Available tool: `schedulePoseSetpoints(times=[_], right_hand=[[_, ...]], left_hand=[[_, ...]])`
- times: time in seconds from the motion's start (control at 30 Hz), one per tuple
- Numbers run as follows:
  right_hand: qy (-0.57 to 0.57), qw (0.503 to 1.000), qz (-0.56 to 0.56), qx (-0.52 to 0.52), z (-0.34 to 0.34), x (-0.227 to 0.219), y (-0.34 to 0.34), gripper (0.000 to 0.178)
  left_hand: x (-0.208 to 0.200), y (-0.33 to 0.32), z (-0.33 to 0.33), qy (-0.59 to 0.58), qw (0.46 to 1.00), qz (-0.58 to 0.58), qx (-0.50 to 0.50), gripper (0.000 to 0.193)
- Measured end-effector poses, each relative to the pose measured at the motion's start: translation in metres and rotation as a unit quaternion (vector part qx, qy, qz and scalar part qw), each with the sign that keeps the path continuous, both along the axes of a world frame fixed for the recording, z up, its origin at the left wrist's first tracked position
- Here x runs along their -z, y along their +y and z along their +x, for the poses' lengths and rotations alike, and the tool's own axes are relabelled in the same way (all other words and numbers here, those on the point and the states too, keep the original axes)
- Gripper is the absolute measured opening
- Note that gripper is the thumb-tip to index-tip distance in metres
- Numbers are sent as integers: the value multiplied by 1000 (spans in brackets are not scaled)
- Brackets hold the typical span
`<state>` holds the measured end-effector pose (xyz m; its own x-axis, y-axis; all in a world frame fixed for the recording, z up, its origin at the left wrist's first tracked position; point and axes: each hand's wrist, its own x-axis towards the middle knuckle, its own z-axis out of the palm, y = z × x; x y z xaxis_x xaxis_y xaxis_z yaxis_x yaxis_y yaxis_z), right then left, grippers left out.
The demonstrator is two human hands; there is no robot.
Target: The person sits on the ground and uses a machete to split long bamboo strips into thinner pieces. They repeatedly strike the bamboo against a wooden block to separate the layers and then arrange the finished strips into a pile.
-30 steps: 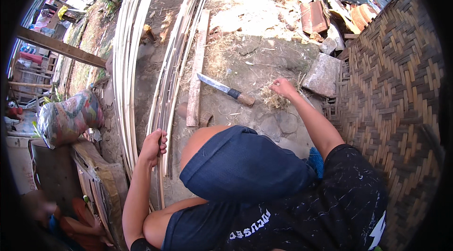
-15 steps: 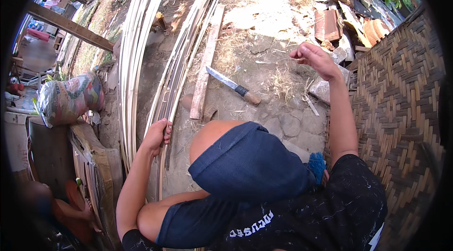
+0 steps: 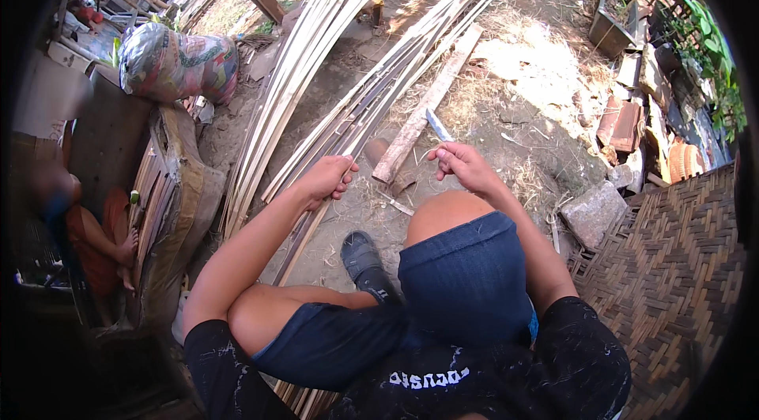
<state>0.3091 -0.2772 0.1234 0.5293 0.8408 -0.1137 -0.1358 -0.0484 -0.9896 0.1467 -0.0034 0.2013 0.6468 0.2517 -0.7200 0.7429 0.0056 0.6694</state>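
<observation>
My left hand is closed over the near end of a bundle of long, thin split strips, pale and brown, that look like bamboo. What its fingers pinch is too small to name. My right hand hovers in front of my raised knee with thumb and fingers pressed together; a thin pale bit shows at its fingertips, too fine to identify. Just beyond it a knife lies on the ground, its blade visible and its handle hidden behind the hand. A rough wooden plank lies between strips and knife.
A second bundle of pale strips lies to the left. Farther left are a stuffed patterned sack and a person's bare leg. A woven bamboo panel stands at right, beside a stone block and several stacked bricks and boards.
My right hand has come down and inward from the far right to near the knife. My left hand has moved up and right along the strips. The view has turned left.
</observation>
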Motion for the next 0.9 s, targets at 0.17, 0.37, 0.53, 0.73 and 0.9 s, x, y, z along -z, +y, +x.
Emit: schedulePoseSetpoints(times=[0.17, 0.37, 0.53, 0.73, 0.9], right_hand=[[163, 983, 6, -87, -39, -9, 78, 27], [-26, 989, -39, -143, -40, -29, 103, 29], [-115, 969, -107, -193, -46, -24, 101, 28], [-123, 977, -118, -131, -20, -14, 75, 29], [-11, 995, -19, -98, 8, -57, 61, 34]], left_hand=[[-19, -17, -3, -13, 1000, -1, 3, 45], [-12, -12, -2, -45, 997, -36, 50, 48], [2, -6, -18, -59, 995, -72, 23, 27], [1, -8, -6, -66, 996, -54, 34, 20], [6, -6, -12, -50, 998, 3, 26, 20]])
